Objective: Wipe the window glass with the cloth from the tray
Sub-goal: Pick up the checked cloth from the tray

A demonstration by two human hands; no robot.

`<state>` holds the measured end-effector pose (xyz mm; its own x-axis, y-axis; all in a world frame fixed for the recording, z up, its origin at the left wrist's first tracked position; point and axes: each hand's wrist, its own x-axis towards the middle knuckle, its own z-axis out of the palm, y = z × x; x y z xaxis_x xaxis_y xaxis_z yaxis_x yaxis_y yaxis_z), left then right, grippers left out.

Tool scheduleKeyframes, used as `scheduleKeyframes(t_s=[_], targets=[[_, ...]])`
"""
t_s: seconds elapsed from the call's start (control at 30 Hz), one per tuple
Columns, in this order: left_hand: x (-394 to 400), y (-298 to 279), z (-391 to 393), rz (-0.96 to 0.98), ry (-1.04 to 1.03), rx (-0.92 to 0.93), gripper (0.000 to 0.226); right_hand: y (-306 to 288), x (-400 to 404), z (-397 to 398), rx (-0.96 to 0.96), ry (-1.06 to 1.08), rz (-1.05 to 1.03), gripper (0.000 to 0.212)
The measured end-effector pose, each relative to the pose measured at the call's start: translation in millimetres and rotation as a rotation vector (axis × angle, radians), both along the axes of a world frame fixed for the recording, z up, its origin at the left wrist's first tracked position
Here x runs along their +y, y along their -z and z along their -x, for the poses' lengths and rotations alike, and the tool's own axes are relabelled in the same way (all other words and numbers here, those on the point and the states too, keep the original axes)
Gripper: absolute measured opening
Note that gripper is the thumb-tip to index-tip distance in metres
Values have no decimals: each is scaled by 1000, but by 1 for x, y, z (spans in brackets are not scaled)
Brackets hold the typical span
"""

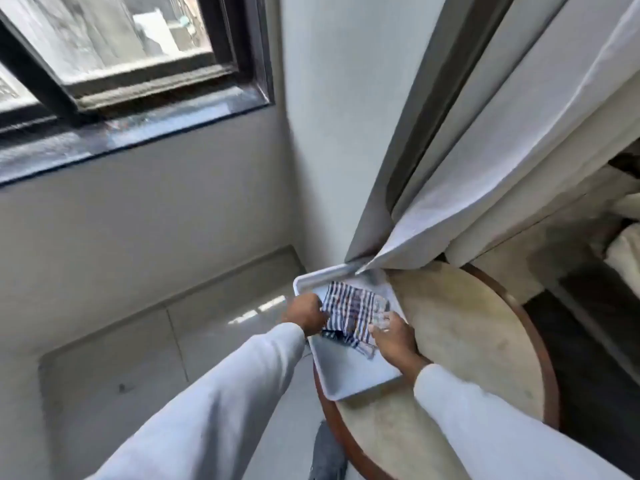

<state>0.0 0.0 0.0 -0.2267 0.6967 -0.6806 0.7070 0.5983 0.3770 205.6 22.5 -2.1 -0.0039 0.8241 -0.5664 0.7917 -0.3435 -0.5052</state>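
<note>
A striped blue-and-white cloth [353, 311] lies in a white tray [349, 382] on a round table. My left hand [304, 317] grips the cloth's left edge. My right hand [393, 336] rests on the cloth's right side, fingers pressed onto it. The window glass [104, 32] sits in a dark frame at the upper left, well above and left of both hands. Both arms wear pale long sleeves.
The round table [467, 341] has a pale top and a brown rim. White and grey curtains [485, 150] hang right behind the tray, their hem touching its far edge. A dark windowsill [121, 133] runs below the window. Tiled floor [138, 358] lies at the left.
</note>
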Motion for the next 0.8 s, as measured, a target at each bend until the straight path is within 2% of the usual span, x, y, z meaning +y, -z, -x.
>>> scheduleKeyframes(t_s=[0.07,0.13,0.23,0.27,0.37,0.43,0.53,0.6,0.7,0.8], targets=[[13,24,-10,0,-16,-57,45,30,9,3,-43,36,40,48],[27,42,-18,-28,-51,-38,42,53,19,9,-94,111,84,58],[36,69,-31,-58,-84,-4,50,87,22,16,-139,155,71,72],[37,70,-34,-56,-111,-20,51,90,20,19,-124,163,64,67],[41,69,-35,-68,-209,-109,43,97,21,29,15,242,53,33],[41,51,-27,-90,-264,-154,41,81,20,44,200,375,50,33],[42,-4,6,-164,-398,-210,56,19,24,78,554,548,74,31],[44,-56,36,-262,-499,-238,54,-39,29,108,781,534,93,20],[44,-167,93,-478,-640,-339,31,-156,40,162,964,346,38,15],[32,-294,150,-728,-730,-450,23,-286,46,216,1091,114,-48,34]])
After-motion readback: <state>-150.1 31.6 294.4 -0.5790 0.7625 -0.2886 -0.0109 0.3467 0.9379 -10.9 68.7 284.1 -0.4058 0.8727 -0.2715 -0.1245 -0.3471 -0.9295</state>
